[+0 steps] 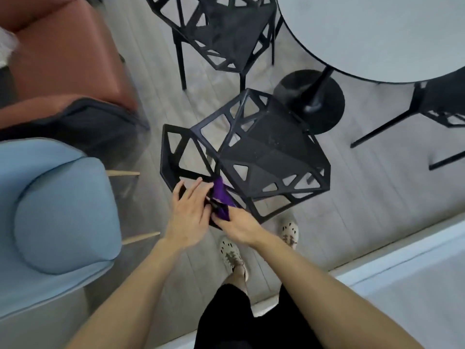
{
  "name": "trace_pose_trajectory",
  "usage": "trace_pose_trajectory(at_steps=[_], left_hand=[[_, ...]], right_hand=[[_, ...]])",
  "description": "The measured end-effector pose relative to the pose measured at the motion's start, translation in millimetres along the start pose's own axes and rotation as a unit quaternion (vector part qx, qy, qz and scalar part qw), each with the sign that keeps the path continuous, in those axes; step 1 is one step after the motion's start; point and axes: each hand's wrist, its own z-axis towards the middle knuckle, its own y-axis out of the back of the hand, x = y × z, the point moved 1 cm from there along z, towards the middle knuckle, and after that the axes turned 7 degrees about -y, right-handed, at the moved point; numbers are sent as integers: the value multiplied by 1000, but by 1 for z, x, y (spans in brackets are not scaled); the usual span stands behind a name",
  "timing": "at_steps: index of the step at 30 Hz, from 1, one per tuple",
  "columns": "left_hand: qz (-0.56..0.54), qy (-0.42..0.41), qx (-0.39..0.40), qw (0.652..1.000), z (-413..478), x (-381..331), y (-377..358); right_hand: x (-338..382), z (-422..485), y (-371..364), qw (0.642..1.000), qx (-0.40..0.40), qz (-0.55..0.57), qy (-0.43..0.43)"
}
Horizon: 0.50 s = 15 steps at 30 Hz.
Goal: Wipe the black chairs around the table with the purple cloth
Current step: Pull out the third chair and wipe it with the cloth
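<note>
The right hand [239, 225] pinches the lower end of the one purple cloth [221, 193], which is draped over a backrest strut of the nearest black chair [264, 152]. The left hand [187, 217] lies beside it, fingers nearly straight, tips touching the cloth. The step looks like wiping this frame, and next the cloth likely needs dragging along the strut. Three black chairs show, with the second chair [221, 34] and third chair [440, 102] farther off by the single round table [377, 34].

text: none legible | labels — brands — numbers: none
</note>
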Motion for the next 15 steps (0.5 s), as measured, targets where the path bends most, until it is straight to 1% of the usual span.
trace_pose_trajectory(at_steps=[2, 4, 7, 9, 12, 15], left_hand=[[-36, 8, -22, 999, -2, 3, 2], [-35, 13, -18, 999, -2, 6, 2], [33, -13, 3, 999, -2, 5, 0], [98, -35, 18, 994, -4, 5, -2], [138, -34, 21, 990, -3, 4, -6], [155, -24, 8, 988, -3, 3, -8]], right_hand=[[-3, -3, -21, 999, 15, 45, 6], [-23, -6, -12, 999, 25, 38, -20], [-67, -12, 10, 996, 44, -5, -80], [-78, -11, 8, 993, 38, 0, -113], [-58, 5, -16, 997, 11, 36, -70], [-42, 7, -23, 997, 7, 76, -26]])
